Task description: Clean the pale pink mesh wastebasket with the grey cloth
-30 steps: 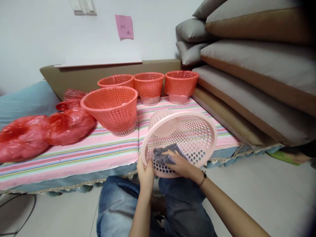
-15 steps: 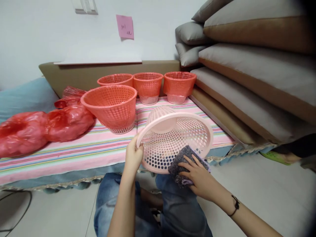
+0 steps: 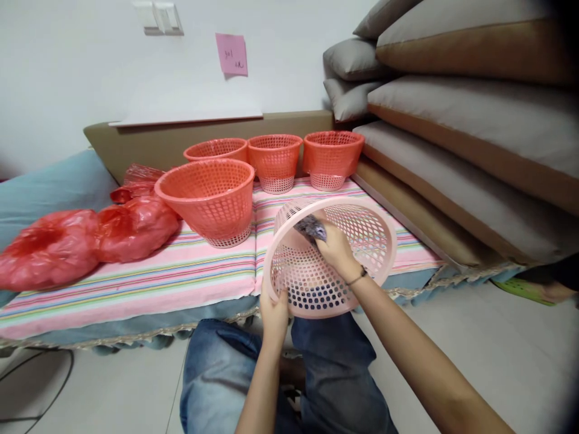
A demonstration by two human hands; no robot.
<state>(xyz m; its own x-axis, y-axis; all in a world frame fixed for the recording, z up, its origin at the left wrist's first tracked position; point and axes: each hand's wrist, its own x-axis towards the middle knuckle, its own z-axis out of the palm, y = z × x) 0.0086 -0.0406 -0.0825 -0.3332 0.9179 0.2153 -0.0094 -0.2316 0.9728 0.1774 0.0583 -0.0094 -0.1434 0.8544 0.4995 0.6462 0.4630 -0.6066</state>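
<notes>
A pale pink plastic basket (image 3: 316,288) with a mesh of holes lies tilted on its side, its wide mouth facing me. My left hand (image 3: 274,310) is closed on the lower left of its rim, thumb inside and fingers outside. Inside the basket, my right hand (image 3: 335,246) grips a bunched dark grey cloth (image 3: 311,229). The cloth is against the inner wall near the basket's bottom; part of it is covered by the fingers.
Several baskets lined with red plastic bags, the nearest one (image 3: 207,208) largest in view, stand on the striped bed cover (image 3: 217,274). Knotted red bags (image 3: 136,229) lie left. Stacked grey cushions (image 3: 470,126) rise at right. A green shoe (image 3: 525,290) shows on the floor.
My right hand has moved the cloth from the lower right rim to deep inside the pink basket. My left hand has slid lower along the rim, and the basket has turned slightly.
</notes>
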